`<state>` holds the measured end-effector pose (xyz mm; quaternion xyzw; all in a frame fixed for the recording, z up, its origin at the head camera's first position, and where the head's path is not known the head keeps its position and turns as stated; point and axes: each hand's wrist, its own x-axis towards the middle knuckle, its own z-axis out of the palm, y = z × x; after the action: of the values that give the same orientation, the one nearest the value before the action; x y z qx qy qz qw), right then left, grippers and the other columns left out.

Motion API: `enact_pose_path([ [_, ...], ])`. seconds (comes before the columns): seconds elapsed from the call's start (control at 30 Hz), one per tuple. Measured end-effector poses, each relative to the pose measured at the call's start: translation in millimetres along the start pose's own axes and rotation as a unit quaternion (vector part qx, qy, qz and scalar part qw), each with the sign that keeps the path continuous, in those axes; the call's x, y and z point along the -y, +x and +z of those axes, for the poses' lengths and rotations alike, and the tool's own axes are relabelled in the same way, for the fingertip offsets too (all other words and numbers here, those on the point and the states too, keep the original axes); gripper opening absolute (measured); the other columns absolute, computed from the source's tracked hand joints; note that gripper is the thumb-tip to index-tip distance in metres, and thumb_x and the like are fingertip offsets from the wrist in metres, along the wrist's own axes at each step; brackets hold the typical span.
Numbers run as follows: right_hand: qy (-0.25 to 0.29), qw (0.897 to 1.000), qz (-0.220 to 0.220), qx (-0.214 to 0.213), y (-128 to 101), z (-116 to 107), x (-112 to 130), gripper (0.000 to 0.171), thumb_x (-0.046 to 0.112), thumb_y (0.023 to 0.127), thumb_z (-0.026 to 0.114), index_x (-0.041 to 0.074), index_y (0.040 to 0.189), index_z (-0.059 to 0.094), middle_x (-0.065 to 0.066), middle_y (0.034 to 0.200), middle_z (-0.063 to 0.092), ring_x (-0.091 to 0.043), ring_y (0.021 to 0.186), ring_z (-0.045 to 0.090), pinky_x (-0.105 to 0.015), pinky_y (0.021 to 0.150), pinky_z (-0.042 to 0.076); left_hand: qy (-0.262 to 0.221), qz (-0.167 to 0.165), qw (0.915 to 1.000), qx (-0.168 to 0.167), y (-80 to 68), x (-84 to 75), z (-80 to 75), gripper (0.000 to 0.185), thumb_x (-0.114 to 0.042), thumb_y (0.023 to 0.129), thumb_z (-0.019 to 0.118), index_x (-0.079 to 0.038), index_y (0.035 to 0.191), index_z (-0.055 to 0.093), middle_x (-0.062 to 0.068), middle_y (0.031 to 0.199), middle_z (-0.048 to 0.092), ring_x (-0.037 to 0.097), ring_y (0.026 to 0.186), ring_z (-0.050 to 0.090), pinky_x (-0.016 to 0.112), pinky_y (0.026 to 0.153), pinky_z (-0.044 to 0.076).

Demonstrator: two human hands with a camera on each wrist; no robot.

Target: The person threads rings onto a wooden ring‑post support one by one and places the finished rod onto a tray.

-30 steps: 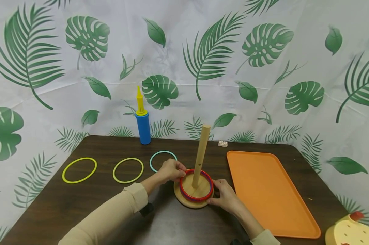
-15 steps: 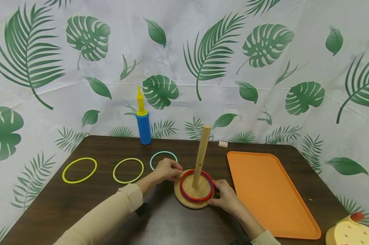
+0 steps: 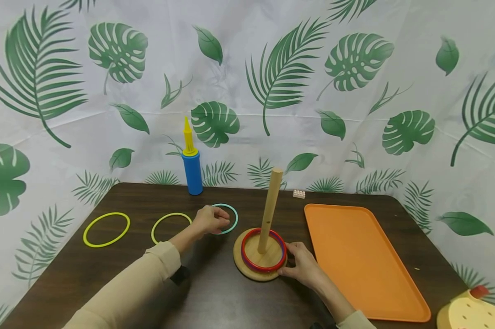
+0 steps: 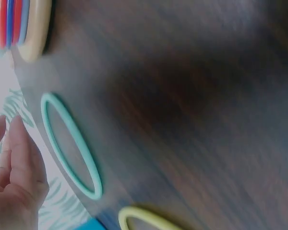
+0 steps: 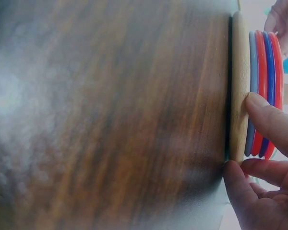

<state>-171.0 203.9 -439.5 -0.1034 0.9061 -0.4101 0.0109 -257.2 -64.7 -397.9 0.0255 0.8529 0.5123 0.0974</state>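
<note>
A wooden ring-toss stand (image 3: 269, 212), a round base with an upright peg, stands mid-table. Around its peg lie stacked rings (image 5: 263, 81) in red, blue and grey-blue; from above the red top ring (image 3: 268, 268) shows most. My right hand (image 3: 302, 265) grips the base edge, thumb against its upper side beside the rings and fingers at its rim. Over the turquoise ring (image 3: 236, 219) hovers my left hand (image 3: 209, 220), its fingers loosely bent. In the left wrist view the turquoise ring (image 4: 77, 139) lies apart from those fingers, and nothing is held.
Two yellow rings, one bright (image 3: 127, 228) and one paler (image 3: 153, 230), lie on the left. A blue and yellow hand pump (image 3: 192, 171) stands at the back. On the right are an orange tray (image 3: 362, 265), a small pale brick (image 3: 299, 193) and a yellow object (image 3: 473, 313).
My left hand has let go of the stacked rings and moved left, over the turquoise ring. My right hand has stayed at the base.
</note>
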Motion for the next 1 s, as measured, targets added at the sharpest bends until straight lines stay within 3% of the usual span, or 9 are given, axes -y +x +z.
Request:
enact_pose_path([
  [0.3,0.003,1.0,-0.015,0.004,-1,-2,0,0.068,0.0,0.065,0.083,-0.01,0.125,0.053,-0.02,0.113,0.048,-0.033,0.108,0.051,-0.035,0.083,0.054,-0.011,0.0,0.9996,-0.026,11.8,7.0,-25.4,0.025,-0.001,0.085,0.064,0.009,0.108,0.062,0.016,0.092,0.065,0.034,0.092,0.064,0.038,0.076,0.057],
  [0.5,-0.007,1.0,-0.027,0.007,-1,-2,-1,0.067,0.0,0.065,0.083,-0.012,0.124,0.053,-0.02,0.111,0.049,-0.034,0.107,0.051,-0.035,0.082,0.055,-0.02,-0.01,0.9988,-0.044,18.7,16.6,-36.6,0.029,0.001,0.085,0.065,0.011,0.112,0.06,0.021,0.098,0.065,0.025,0.083,0.066,0.036,0.075,0.058],
  [0.7,-0.011,1.0,-0.027,0.002,-1,-1,-2,0.067,0.002,0.065,0.083,-0.011,0.124,0.054,-0.019,0.111,0.049,-0.033,0.107,0.051,-0.035,0.082,0.055,0.001,-0.01,0.9983,-0.058,25.7,23.1,-44.2,0.03,0.0,0.084,0.066,0.009,0.112,0.061,0.022,0.102,0.065,0.026,0.085,0.067,0.029,0.069,0.057],
  [0.8,-0.011,0.999,-0.03,-0.001,-1,-1,-3,0.068,0.002,0.064,0.083,-0.011,0.124,0.054,-0.019,0.11,0.05,-0.033,0.106,0.051,-0.035,0.081,0.055,0.008,-0.012,0.9977,-0.067,29.1,25.5,-46.4,0.031,0.0,0.083,0.067,0.008,0.112,0.061,0.023,0.106,0.064,0.021,0.08,0.066,0.025,0.065,0.056],
  [1.0,-0.023,0.999,-0.036,-0.005,-1,0,-4,0.068,0.002,0.063,0.084,-0.012,0.122,0.054,-0.019,0.109,0.05,-0.034,0.105,0.052,-0.035,0.081,0.055,0.012,-0.023,0.9976,-0.065,33.2,29.3,-47.5,0.033,0.001,0.083,0.066,0.008,0.115,0.06,0.025,0.114,0.06,0.018,0.083,0.062,0.023,0.069,0.056],
])
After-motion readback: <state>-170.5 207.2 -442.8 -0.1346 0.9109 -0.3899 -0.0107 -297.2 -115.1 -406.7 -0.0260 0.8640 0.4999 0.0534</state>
